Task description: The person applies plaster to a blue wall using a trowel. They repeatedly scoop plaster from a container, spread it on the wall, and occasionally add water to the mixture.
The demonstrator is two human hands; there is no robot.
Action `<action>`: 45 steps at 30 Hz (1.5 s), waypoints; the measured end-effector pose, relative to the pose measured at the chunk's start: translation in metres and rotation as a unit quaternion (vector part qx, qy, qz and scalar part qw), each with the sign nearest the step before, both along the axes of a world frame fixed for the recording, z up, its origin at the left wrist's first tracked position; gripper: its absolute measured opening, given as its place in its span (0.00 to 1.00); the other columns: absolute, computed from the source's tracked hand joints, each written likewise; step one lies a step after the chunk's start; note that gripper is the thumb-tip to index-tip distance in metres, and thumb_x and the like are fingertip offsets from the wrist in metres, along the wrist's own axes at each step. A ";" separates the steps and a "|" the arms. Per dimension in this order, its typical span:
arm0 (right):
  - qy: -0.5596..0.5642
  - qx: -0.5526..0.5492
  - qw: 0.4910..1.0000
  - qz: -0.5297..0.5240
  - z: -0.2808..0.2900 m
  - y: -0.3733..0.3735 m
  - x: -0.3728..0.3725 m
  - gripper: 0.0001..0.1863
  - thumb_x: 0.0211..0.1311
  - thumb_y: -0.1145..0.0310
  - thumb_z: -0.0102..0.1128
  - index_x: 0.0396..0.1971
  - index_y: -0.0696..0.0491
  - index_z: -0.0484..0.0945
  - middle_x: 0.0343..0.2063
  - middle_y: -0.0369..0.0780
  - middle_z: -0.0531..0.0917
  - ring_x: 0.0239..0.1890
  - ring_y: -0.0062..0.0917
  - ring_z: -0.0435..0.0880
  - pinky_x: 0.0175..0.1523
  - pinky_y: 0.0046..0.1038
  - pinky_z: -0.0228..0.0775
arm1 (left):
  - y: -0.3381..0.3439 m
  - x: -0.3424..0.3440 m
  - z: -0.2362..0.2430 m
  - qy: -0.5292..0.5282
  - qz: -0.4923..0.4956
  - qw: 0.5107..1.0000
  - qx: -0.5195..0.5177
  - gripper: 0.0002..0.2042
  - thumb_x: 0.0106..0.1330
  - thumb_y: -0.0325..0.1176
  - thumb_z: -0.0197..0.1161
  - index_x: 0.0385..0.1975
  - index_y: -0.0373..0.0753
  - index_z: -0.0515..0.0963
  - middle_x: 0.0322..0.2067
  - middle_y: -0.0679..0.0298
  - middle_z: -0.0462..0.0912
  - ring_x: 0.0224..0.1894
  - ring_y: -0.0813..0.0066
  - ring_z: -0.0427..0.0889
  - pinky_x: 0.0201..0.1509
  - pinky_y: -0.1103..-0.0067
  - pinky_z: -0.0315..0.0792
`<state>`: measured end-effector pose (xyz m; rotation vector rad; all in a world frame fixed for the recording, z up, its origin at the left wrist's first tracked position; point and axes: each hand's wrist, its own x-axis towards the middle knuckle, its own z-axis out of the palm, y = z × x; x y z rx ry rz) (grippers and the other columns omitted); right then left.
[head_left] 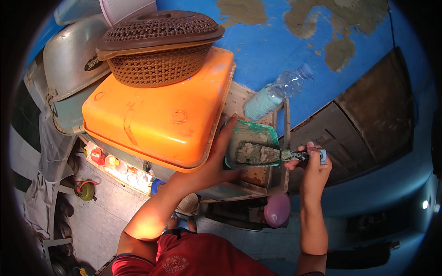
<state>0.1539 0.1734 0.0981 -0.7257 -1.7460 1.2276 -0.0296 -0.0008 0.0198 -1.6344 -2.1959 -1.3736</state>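
My left hand [214, 164] wraps round the left side of a small green plastic tub [264, 128], fingers along the far side and thumb at the near side. Grey, wet-looking mortar coats the tub's inside. In my right hand [315, 165] is a trowel [294, 155] with a light blue handle end, gripped from the right. Its blade lies over the tub, pointing left, and thick mortar hides most of it. Just beyond the tub, a clear plastic bottle [263, 102] leans with pale bluish contents or label around its lower part.
An upturned orange basin [152, 115] carries a lidded brown woven-look basket [161, 62], close to my left arm. A large metal pot [73, 60] is at far left. Mortar patches [340, 51] mark the blue wall [294, 55]. A purple balloon [277, 210] hangs near my right forearm.
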 end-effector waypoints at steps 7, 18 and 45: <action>-0.018 -0.032 0.999 0.003 0.002 0.005 0.000 0.15 0.77 0.64 0.53 0.42 0.64 0.77 0.36 0.46 0.84 0.21 0.34 0.87 0.26 0.31 0.79 | 0.001 -0.001 -0.004 0.002 0.000 1.000 0.006 0.57 0.52 0.47 0.82 0.80 0.38 0.53 0.71 0.41 0.64 0.75 0.40 0.61 0.78 0.56 0.56; -0.149 -0.067 0.985 0.054 0.012 -0.003 -0.006 0.20 0.78 0.58 0.54 0.41 0.63 0.80 0.24 0.43 0.85 0.20 0.30 0.87 0.20 0.25 0.69 | 0.002 -0.001 -0.006 -0.006 -0.011 1.000 0.013 0.57 0.52 0.46 0.82 0.80 0.38 0.52 0.71 0.41 0.64 0.74 0.40 0.61 0.78 0.57 0.56; -0.215 0.466 0.839 0.179 0.023 -0.024 0.038 0.20 0.58 0.68 0.78 0.51 0.50 0.88 0.31 0.38 0.82 0.28 0.30 0.83 0.35 0.32 0.77 | 0.005 -0.003 -0.016 -0.034 -0.038 0.998 0.021 0.57 0.54 0.46 0.81 0.80 0.37 0.50 0.74 0.38 0.59 0.79 0.39 0.54 0.81 0.57 0.50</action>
